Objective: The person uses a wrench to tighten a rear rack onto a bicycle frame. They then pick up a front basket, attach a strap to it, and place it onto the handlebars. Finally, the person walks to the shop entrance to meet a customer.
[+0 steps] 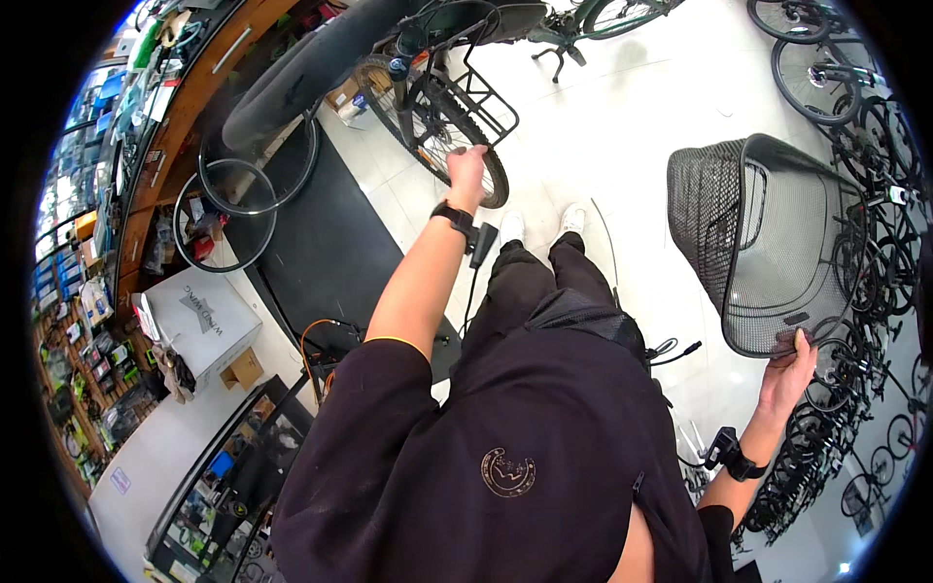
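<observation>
My right hand grips the rim of a black wire-mesh bicycle basket, thumb on the near edge. The basket is held out to my right, its open side tilted toward me. My left hand is closed beside the bicycle wheel's tyre, overlapping the wheel in view. Its fingers are curled and mostly hidden, so whether it grips anything cannot be made out. Just beyond that hand, a black metal rack is fixed over the wheel. Both wrists wear black straps with small devices.
A black mat lies at left, with loose wheel rims by it. A white box and glass display case stand nearer. Many bicycles line the right side; another bicycle stands at the back. A cable hangs by my hip.
</observation>
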`<state>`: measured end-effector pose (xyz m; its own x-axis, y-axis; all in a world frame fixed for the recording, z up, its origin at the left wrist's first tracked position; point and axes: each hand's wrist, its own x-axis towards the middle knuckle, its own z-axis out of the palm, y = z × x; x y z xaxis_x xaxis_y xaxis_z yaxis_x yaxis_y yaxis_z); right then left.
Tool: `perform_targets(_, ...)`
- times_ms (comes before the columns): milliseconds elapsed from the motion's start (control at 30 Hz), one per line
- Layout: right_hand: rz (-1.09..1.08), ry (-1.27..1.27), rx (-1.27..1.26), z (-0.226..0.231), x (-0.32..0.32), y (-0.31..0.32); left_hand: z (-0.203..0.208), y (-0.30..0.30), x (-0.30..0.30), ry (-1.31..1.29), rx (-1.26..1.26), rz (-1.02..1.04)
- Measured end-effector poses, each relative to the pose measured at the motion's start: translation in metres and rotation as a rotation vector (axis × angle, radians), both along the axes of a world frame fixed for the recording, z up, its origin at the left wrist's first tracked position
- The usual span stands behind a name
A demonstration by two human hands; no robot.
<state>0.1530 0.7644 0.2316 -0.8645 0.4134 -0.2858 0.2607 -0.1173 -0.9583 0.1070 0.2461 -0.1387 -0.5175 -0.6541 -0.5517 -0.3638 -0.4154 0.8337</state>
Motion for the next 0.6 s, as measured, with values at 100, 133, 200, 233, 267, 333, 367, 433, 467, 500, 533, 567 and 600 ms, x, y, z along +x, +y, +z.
perform_targets(100, -0.077, -0.079, 0.063, -0.016, 0.018, 0.019, 0.035, 0.009, -0.015, 0.058, 0.585, -0.151)
perform_targets(133, -0.064, -0.092, 0.087, -0.013, 0.016, 0.007, 0.039, 0.008, -0.016, 0.071, 0.637, -0.194)
perform_targets(200, -0.074, -0.126, 0.104, -0.016, 0.017, 0.003, 0.042, 0.009, -0.020, 0.127, 0.689, -0.152)
perform_targets(233, -0.080, -0.141, 0.114, -0.015, 0.017, 0.000, 0.042, 0.010, -0.022, 0.155, 0.715, -0.132)
perform_targets(267, -0.105, -0.174, 0.143, -0.014, 0.018, -0.005, 0.042, 0.011, -0.024, 0.174, 0.751, -0.080)
perform_targets(333, -0.087, -0.193, 0.141, -0.019, 0.021, 0.003, 0.035, 0.007, -0.030, 0.230, 0.797, -0.018)
perform_targets(367, -0.078, -0.202, 0.140, -0.021, 0.023, 0.006, 0.032, 0.005, -0.030, 0.257, 0.820, 0.013)
perform_targets(433, -0.124, -0.217, 0.155, -0.020, 0.023, -0.005, 0.034, 0.008, -0.036, 0.250, 0.843, 0.023)
perform_targets(467, -0.135, -0.232, 0.160, -0.026, 0.020, -0.003, 0.032, 0.004, -0.037, 0.251, 0.840, 0.018)
perform_targets(500, -0.154, -0.250, 0.174, -0.032, 0.021, 0.001, 0.030, 0.002, -0.035, 0.247, 0.848, 0.010)
perform_targets(533, -0.121, -0.285, 0.160, -0.039, 0.017, 0.004, 0.029, -0.001, -0.033, 0.240, 0.841, 0.006)
perform_targets(567, -0.092, -0.319, 0.143, -0.048, 0.010, 0.008, 0.029, -0.005, -0.032, 0.233, 0.833, -0.002)
perform_targets(600, -0.064, -0.360, 0.143, -0.056, 0.000, 0.005, 0.026, -0.013, -0.026, 0.231, 0.809, -0.071)
